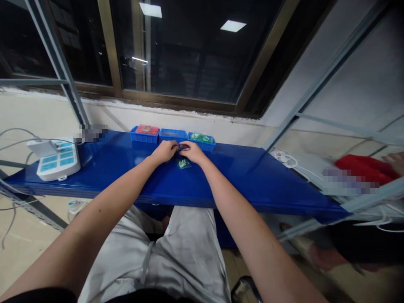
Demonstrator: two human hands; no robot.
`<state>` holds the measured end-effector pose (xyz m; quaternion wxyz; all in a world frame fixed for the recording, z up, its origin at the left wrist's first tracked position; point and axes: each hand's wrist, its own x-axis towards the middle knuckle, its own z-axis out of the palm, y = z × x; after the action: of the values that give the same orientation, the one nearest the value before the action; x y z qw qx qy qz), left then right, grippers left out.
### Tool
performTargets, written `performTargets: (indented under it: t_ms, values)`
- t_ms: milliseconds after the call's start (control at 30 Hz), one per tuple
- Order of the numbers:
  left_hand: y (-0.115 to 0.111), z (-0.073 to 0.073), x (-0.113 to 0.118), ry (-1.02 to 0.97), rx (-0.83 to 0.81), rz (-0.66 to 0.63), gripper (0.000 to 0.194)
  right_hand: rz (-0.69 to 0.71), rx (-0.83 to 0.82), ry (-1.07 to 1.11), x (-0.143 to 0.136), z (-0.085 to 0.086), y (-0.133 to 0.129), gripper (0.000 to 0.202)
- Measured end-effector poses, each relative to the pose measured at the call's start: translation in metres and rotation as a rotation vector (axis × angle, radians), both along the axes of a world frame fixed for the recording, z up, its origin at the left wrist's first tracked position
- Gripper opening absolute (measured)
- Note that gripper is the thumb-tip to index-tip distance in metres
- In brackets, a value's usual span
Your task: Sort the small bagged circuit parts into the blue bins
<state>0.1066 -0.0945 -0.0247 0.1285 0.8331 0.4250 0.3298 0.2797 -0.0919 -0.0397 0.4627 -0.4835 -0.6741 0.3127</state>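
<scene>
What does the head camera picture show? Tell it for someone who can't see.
Two bare hands, left hand and right hand, meet over a small dark part on a blue table, beside a little green packet. Three blue trays line the back edge, and a white power strip sits far left.

My fingers pinch a tiny dark part (179,148). A small green bag (183,163) lies flat just below.

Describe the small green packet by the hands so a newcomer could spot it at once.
On the blue table, three blue trays line the back edge. In front of the middle tray the left hand and right hand meet. The green packet lies just below them, loose on the tabletop, not in a tray.
</scene>
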Motion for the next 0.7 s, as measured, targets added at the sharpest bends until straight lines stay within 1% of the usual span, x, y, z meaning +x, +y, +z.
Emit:
performTargets:
  t_ms: [67, 133, 200, 267, 333, 400, 533, 700]
  values:
    - [-0.001, 0.003, 0.001, -0.185, -0.132, 0.042, 0.018, 0.039, -0.015, 0.058, -0.002, 0.002, -0.002, 0.025]
    - [0.001, 0.005, 0.002, -0.368, -0.286, 0.054, 0.016, 0.041, -0.057, 0.112, -0.003, 0.003, -0.004, 0.012]
    - [0.002, 0.006, 0.004, -0.501, -0.4, 0.041, 0.015, 0.009, -0.102, 0.162, -0.003, 0.003, -0.005, 0.007]
    - [0.002, 0.007, 0.005, -0.578, -0.474, 0.024, 0.015, -0.032, -0.109, 0.207, -0.002, 0.004, -0.005, 0.007]
    - [0.001, 0.008, 0.006, -0.605, -0.518, 0.021, 0.015, -0.063, -0.091, 0.246, 0.0, 0.004, -0.004, 0.005]
    - [-0.001, 0.008, 0.006, -0.577, -0.532, 0.039, 0.014, -0.097, -0.061, 0.27, 0.003, 0.003, -0.002, 0.002]
    - [-0.004, 0.009, 0.003, -0.448, -0.555, 0.059, 0.017, -0.162, 0.006, 0.226, 0.008, -0.001, 0.005, 0.008]
    - [-0.005, 0.011, 0.002, -0.445, -0.529, 0.052, 0.018, -0.174, 0.04, 0.206, 0.01, -0.003, 0.006, 0.014]
